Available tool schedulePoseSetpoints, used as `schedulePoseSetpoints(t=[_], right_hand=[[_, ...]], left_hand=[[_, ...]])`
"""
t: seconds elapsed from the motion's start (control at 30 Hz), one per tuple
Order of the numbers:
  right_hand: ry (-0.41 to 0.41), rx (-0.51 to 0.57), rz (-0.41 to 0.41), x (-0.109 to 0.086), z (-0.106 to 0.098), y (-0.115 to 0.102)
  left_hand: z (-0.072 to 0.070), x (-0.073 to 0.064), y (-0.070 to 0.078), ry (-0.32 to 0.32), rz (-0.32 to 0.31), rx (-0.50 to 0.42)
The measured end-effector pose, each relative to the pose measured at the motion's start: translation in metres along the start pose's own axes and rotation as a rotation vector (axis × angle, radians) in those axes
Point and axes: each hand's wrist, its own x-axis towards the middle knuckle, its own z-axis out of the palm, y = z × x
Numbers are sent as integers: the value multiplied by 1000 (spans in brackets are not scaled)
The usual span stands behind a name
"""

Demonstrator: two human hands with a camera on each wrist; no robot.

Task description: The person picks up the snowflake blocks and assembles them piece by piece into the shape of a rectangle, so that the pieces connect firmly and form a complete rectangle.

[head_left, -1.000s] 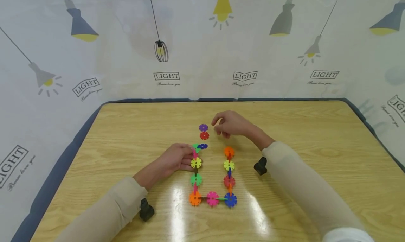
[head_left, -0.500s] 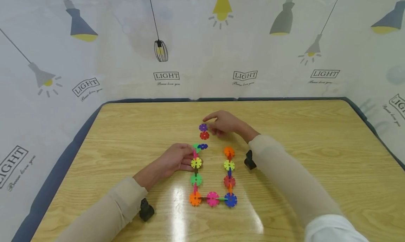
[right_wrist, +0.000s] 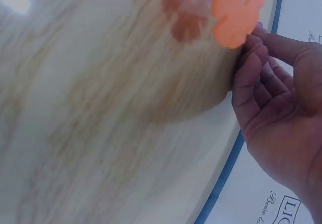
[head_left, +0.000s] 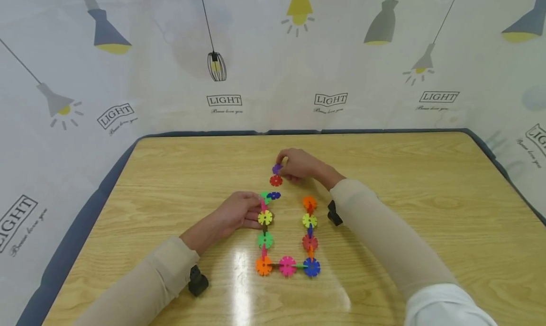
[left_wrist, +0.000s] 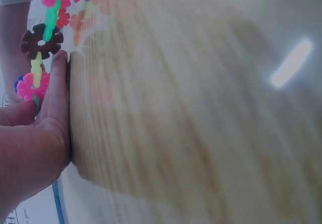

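Notched plastic snowflake discs, slotted together, form a U-shaped chain on the table in the head view, with a yellow disc (head_left: pixel 265 217) in its left side. My left hand (head_left: pixel 239 213) pinches the green disc (head_left: pixel 265 197) at that side's far end. Attached beside it is a dark blue disc (head_left: pixel 274 195). Farther back, my right hand (head_left: pixel 300 164) pinches a purple disc (head_left: pixel 276 169) between thumb and forefinger. A loose red disc (head_left: pixel 276 180) lies just nearer. In the right wrist view, an orange disc (right_wrist: pixel 237 12) stands in front of the right fingertips.
The chain's right side ends in an orange disc (head_left: pixel 309 203); a pink disc (head_left: pixel 287 266) sits midway along the near side. The wooden table (head_left: pixel 405 188) meets a lamp-printed curtain (head_left: pixel 273 56) at its back edge. Black wrist cameras hang under both sleeves.
My right hand has moved left and taken hold of the purple disc, which has shifted slightly. The left hand stays at the green disc.
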Motion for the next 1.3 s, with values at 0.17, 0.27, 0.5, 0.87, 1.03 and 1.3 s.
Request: schedulePoseSetpoints(t=[0.17, 0.27, 0.5, 0.87, 1.03, 1.3], right_hand=[[10, 30, 29, -4, -3, 3], [15, 32, 33, -9, -5, 5], [3, 33, 2, -20, -9, 11], [18, 44, -65, -45, -14, 15], [22, 84, -72, -58, -13, 9], [-37, 170, -76, -72, -5, 4]], left_hand=[[1, 0, 1, 3, -6, -1], [1, 0, 1, 4, -4, -1], [0, 1, -1, 6, -2, 0], [1, 1, -1, 16, -9, 5], [1, 1, -1, 14, -4, 7], [0, 2, -2, 22, -10, 7]])
